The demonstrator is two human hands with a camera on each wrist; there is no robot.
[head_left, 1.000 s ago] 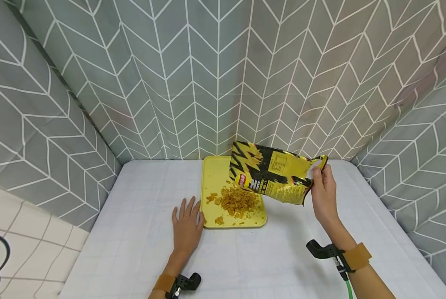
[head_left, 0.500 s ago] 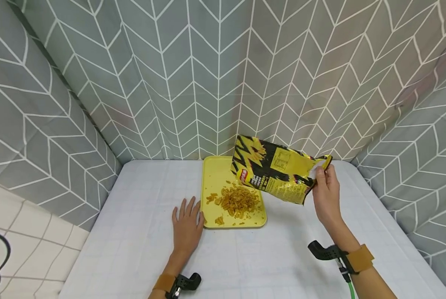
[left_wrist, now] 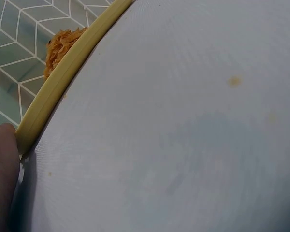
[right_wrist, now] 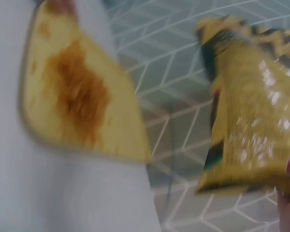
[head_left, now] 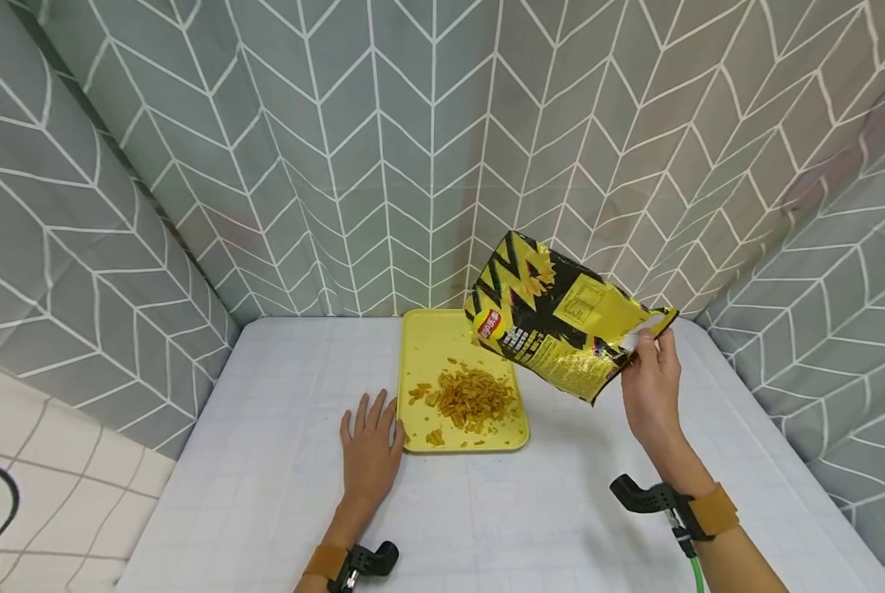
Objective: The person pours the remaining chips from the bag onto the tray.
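A yellow-and-black chip bag hangs in the air over the tray's right side, tilted, its printed back facing the head camera. My right hand pinches it by the corner at its right end, thumb in front. Below and to the left lies a yellow tray, with a heap of broken chips in its front half and crumbs scattered around. My left hand rests flat on the table with fingers spread, thumb side against the tray's left edge. In the right wrist view the chip bag looks large and close.
A white cloth-covered table carries the tray. Behind it hangs a grey curtain with white chevron lines, and similar panels stand at both sides. Each wrist wears a strap with a black camera mount; a green cable runs from the right one.
My right hand has shifted slightly right, and the chip bag has swung so its left end is higher and further right, uncovering more of the tray. The left hand has stayed put.
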